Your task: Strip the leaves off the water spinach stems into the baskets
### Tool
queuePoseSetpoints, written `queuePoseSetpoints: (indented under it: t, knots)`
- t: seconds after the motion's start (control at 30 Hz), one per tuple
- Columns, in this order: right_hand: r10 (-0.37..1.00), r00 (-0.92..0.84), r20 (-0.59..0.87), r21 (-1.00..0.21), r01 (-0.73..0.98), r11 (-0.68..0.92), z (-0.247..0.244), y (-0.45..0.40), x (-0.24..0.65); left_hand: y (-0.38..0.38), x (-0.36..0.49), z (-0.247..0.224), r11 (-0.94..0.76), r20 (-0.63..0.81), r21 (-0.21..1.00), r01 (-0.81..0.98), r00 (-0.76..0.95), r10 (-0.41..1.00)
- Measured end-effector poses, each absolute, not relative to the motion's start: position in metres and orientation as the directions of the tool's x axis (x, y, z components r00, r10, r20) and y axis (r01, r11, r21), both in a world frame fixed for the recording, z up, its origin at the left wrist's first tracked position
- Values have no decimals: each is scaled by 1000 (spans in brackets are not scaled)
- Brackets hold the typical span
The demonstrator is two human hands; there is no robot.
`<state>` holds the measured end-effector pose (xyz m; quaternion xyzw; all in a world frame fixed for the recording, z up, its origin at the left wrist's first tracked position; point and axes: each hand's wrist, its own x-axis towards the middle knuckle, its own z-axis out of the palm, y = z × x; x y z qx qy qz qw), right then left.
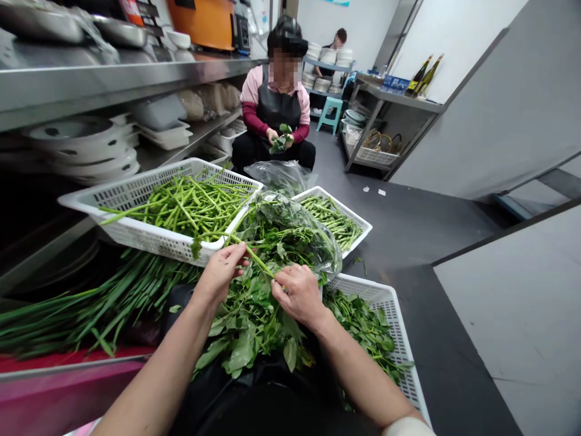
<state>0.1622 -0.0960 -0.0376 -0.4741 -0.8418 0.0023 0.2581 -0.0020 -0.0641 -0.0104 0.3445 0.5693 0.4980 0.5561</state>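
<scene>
A long green vegetable stem (259, 261) runs between my two hands. My left hand (222, 269) pinches it near its far part, thumb against fingers. The near end is gripped by my right hand (299, 297), its fingers curled around it. Beneath them a heap of leafy greens (247, 342) lies over my lap, spilling from a clear plastic bag (329, 245). To the left, a white basket (149, 233) holds many stripped-looking stems. Another white basket (402, 327), close to my right forearm, contains loose leaves. Farther off, a smaller white basket (363, 233) is filled with cut green stems.
A co-worker (281, 103) sits opposite, holding a leafy sprig (282, 140). Long green stalks (104, 303) lie at the left. Steel shelving (136, 82) with dishes borders the left side. A metal table (390, 100) and a turquoise stool (330, 115) stand at the back.
</scene>
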Motion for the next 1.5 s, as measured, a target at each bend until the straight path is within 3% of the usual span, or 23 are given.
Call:
queuePoseSetpoints:
  t: [0.1, 0.2, 0.3, 0.37, 0.47, 0.57, 0.73, 0.83, 0.97, 1.03, 1.13, 1.23, 1.3, 1.4, 1.5]
  knots:
    - [745, -356, 565, -304, 749, 589, -37, -104, 166, -66, 4, -16, 298, -337, 923, -245, -140, 931]
    - [761, -120, 637, -529, 650, 545, -35, -107, 168, -71, 19, -19, 367, -420, 869, -331, -103, 902]
    - [884, 246, 398, -883, 366, 295, -40, -92, 172, -77, 32, -17, 332, -397, 876, -350, -131, 908]
    - [903, 395, 167, -984, 123, 128, -47, -78, 178, -80, 35, -14, 221, -303, 918, -329, -224, 926]
    - [927, 371, 47, -999, 4, 49, -52, -65, 187, -81, 29, -9, 95, -168, 968, -232, -320, 932]
    - [993, 74, 87, -994, 79, 81, -40, -73, 189, -82, 21, -6, 118, -143, 986, -115, -236, 961]
    - [951, -282, 123, -954, 230, 192, -18, -91, 170, -87, 24, -5, 114, -114, 994, -6, -55, 992]
    - [971, -231, 57, -977, 187, 102, -33, -84, 156, -91, 30, -11, 58, -55, 996, 70, -42, 998]
    - [958, -38, -283, -954, -95, -286, -71, -71, 171, -98, 36, -20, 27, -16, 990, 141, -77, 997]
    - [928, 1, -374, -922, -112, -371, -86, -74, 199, -102, 35, -22, 89, -86, 991, 97, -36, 996]
    - [916, 47, -398, -917, 6, -398, -94, -95, 254, -104, 30, -26, 246, -239, 969, -18, 171, 956]
    - [951, 186, -249, -889, 346, -300, -89, -123, 283, -104, 26, -34, 298, -288, 954, 18, 323, 902]
    - [975, 110, -195, -863, 453, -223, -83, -135, 274, -105, 28, -41, 246, -279, 960, 137, 347, 895]
    - [945, -181, -272, -930, 303, -210, -80, -141, 228, -110, 30, -46, 79, -234, 908, 412, 342, 910]
    - [930, -224, -290, -955, 126, -267, -82, -138, 177, -119, 28, -43, -83, -167, 712, 697, 283, 945]
